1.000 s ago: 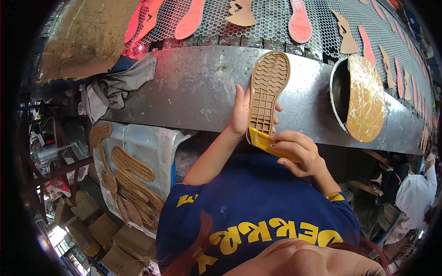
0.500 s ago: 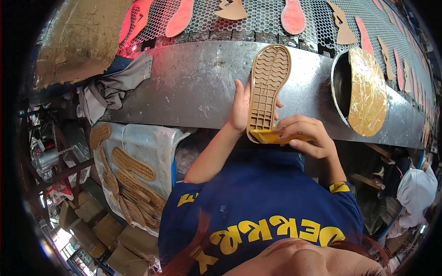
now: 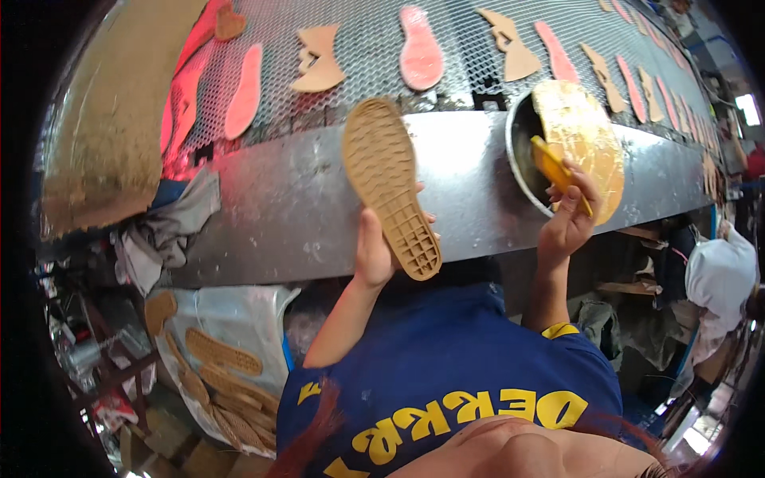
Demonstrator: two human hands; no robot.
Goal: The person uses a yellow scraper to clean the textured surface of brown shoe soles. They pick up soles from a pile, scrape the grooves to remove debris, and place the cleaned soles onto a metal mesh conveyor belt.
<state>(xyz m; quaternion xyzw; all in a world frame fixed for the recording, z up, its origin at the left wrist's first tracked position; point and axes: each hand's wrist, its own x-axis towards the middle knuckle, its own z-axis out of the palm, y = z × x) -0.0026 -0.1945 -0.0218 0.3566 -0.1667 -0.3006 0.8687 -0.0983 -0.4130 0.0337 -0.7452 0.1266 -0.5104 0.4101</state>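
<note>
My left hand (image 3: 373, 251) grips a tan shoe sole (image 3: 384, 163) by its edges, the fingers partly hidden behind it. The sole's ridged, gridded tread shows, with the wide end pointing away from me. In my right hand (image 3: 570, 215) is a flat yellow scraper (image 3: 551, 163), pinched between thumb and fingers. It is over the round metal pot (image 3: 513, 155), whose opening is half covered by a shiny yellow-brown board (image 3: 586, 131). I cannot tell whether the scraper touches the pot or the board.
A metal ledge (image 3: 295, 183) borders a mesh surface (image 3: 366, 48) carrying pink insoles (image 3: 421, 52) and tan cut pieces (image 3: 319, 60). Grey cloth (image 3: 171, 227) lies beside a brown board (image 3: 111, 111) at left. More soles (image 3: 223, 350) rest on a plastic-covered stand (image 3: 263, 307) below.
The scraper has left the sole's near end and moved right to the pot with my right hand. The sole has tilted, its far end swinging left. The mesh pieces appear shifted leftward.
</note>
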